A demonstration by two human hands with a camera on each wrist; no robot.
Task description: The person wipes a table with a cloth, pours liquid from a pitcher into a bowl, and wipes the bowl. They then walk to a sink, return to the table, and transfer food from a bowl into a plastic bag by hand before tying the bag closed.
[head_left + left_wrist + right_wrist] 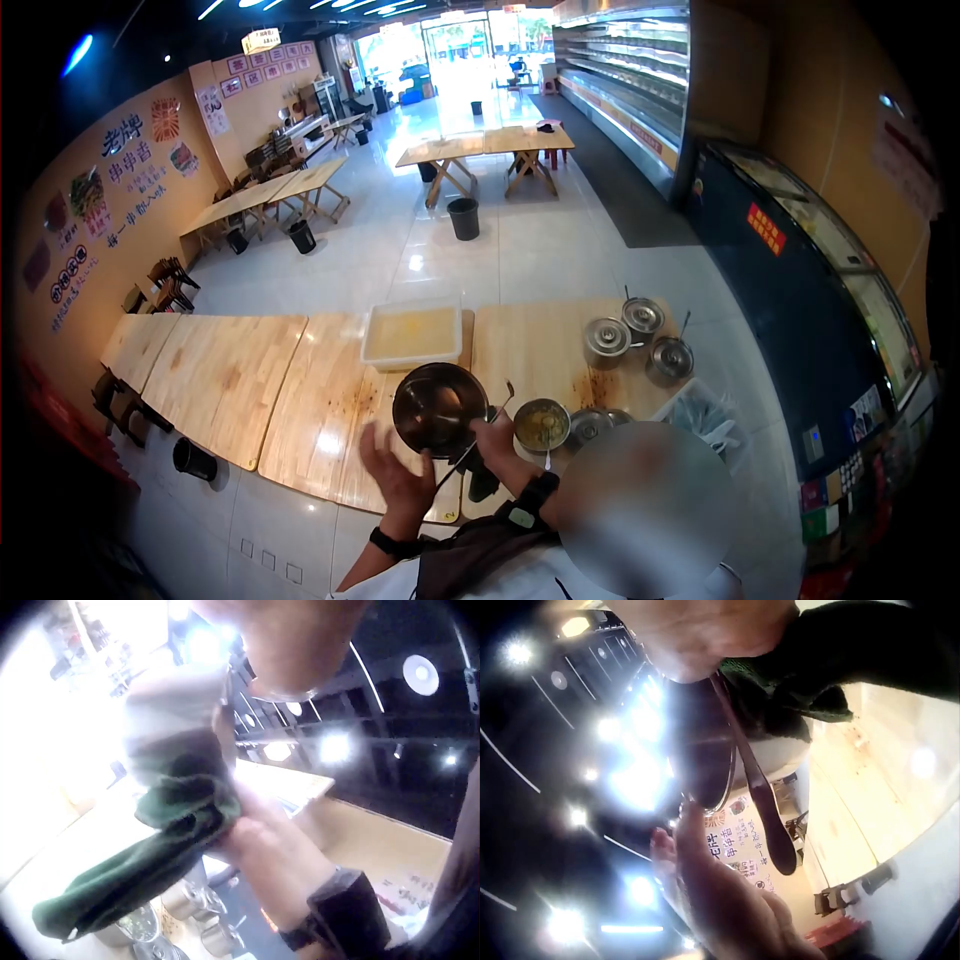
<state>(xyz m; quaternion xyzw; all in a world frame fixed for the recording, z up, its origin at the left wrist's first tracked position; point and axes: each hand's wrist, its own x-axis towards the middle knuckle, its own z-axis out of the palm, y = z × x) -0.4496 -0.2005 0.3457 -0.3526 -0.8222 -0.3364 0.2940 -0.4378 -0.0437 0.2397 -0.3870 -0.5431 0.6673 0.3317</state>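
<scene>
A round metal pot [440,408] is tilted above the table, with its shiny inside showing in the head view. My right hand [497,447] grips its near right side through a dark green cloth [787,694], which hangs down as a long fold in the left wrist view. A long-handled metal utensil [759,784] runs along the pot under that same hand, its wide handle end pointing at my left side. My left hand [400,478] is raised beside the pot, fingers spread, thumb right at the rim and palm holding nothing.
Behind the pot stands a translucent tub [412,335] of yellowish liquid. To the right sit a small pot of food [542,425] with a spoon, several lidded pots [607,343] and a plastic bin [690,405]. Dark spots mark the wooden table [215,380]. A black bucket [195,459] stands on the floor.
</scene>
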